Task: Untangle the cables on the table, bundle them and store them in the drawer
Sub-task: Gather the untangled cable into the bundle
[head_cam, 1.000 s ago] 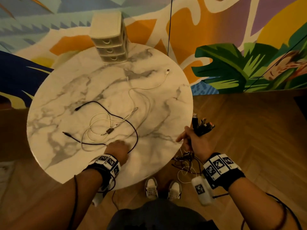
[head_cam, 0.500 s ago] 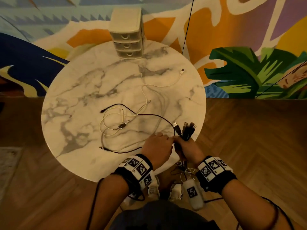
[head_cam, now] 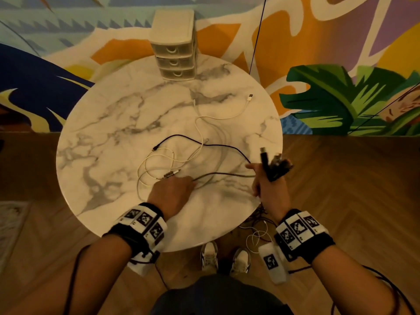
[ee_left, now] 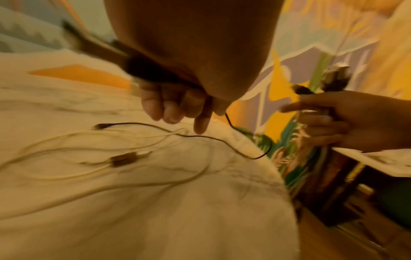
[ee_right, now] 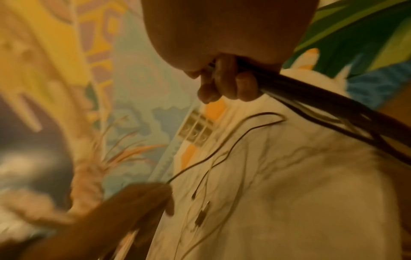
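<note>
The cables lie in two lots: loose strands spread over the round marble table (head_cam: 109,123), and a gathered bundle of dark plug ends (head_cam: 273,165) held at the table's near right edge. The table fills the middle of the head view, in front of a painted wall mural (head_cam: 341,96) and over a wooden herringbone floor (head_cam: 341,178). At the table's far edge stands a small cream drawer unit (head_cam: 173,45) with three drawers, all closed, well apart from the cables. The left hand (head_cam: 171,192) rests low over the near middle of the table, its fingers (ee_left: 173,107) curled down around a thin black cable (head_cam: 218,145), which runs from this hand in an arc across the marble to a plug on the left. A white cable (head_cam: 223,115) winds from a plug near the far right rim down into pale loops (head_cam: 156,169) just beside the left hand, crossing the black one. The right hand (head_cam: 270,189) has its fingers (ee_right: 229,84) wrapped tightly about the bundle, plug ends sticking up above the fist and the cords trailing below the table edge toward the floor. Both wrists wear bands with black-and-white markers (head_cam: 295,228).
</note>
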